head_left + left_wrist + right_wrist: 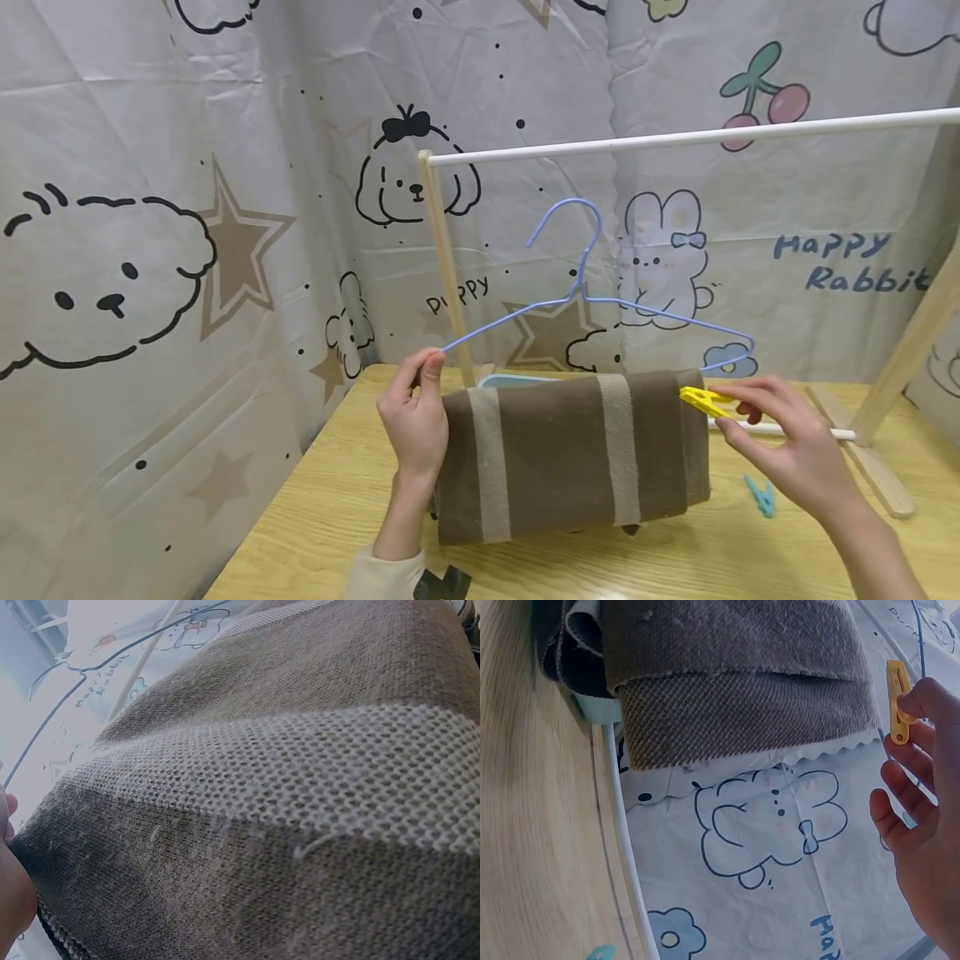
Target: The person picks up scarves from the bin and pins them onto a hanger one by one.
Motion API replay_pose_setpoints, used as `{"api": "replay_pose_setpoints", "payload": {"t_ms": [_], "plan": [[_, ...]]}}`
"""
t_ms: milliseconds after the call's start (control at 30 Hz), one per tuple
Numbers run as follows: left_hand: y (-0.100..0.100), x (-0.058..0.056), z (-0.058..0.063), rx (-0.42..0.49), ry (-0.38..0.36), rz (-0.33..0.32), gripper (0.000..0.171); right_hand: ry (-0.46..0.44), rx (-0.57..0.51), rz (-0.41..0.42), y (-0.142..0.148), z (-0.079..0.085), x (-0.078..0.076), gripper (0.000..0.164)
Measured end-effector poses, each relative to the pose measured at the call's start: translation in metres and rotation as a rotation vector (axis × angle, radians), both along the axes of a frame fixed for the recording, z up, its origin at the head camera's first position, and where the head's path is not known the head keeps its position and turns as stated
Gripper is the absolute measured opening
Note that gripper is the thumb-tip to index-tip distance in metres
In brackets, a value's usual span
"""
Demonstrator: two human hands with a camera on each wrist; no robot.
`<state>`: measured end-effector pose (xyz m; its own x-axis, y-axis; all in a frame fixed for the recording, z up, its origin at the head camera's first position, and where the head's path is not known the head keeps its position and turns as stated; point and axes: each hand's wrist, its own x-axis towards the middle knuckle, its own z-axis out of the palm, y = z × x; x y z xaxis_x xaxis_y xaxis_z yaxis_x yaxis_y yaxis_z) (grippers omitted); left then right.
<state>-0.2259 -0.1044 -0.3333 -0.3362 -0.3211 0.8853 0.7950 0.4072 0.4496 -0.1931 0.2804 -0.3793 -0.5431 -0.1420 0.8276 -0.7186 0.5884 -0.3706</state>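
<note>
A brown knitted cloth (555,458) with pale stripes hangs folded over the lower bar of a blue wire hanger (637,304). At the hanger's left corner, my left hand (416,412) pinches the wire between thumb and fingers, beside the cloth's upper edge. My right hand (795,442) pinches a yellow clothespin (703,402) by its handles. Its tip overlaps the cloth's top right edge in the head view. From the right wrist, the clothespin (898,705) shows just beside the edge of the knitted cloth (742,697).
A rack with a white top rail (660,142) and wooden posts stands behind the hanger. On the wooden table (300,533) lies a teal clothespin (761,497), near the rack's right foot (877,475). Behind the cloth shows a light blue rim (517,380). A printed curtain (255,108) closes off the back.
</note>
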Motion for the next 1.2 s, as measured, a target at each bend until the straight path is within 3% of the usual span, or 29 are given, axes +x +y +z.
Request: {"api": "replay_pose_setpoints", "payload": {"t_ms": [167, 333, 733, 967, 1200], "plan": [[0.003, 0.002, 0.001, 0.003, -0.016, 0.0, 0.01, 0.082, 0.024, 0.069, -0.007, 0.008, -0.007, 0.051], [0.007, 0.002, -0.001, -0.01, -0.01, -0.005, 0.006, 0.108, 0.081, 0.113, -0.017, 0.02, -0.012, 0.049], [0.014, 0.002, -0.004, -0.004, 0.005, -0.081, 0.006, 0.099, 0.268, 0.115, -0.041, 0.063, -0.012, 0.053], [0.017, 0.001, -0.006, -0.048, 0.06, -0.06, 0.015, 0.104, 0.326, 0.157, -0.053, 0.076, -0.013, 0.049], [0.02, 0.001, -0.006, -0.051, 0.051, -0.065, 0.009, 0.1, 0.35, 0.215, -0.07, 0.083, -0.015, 0.049]]}}
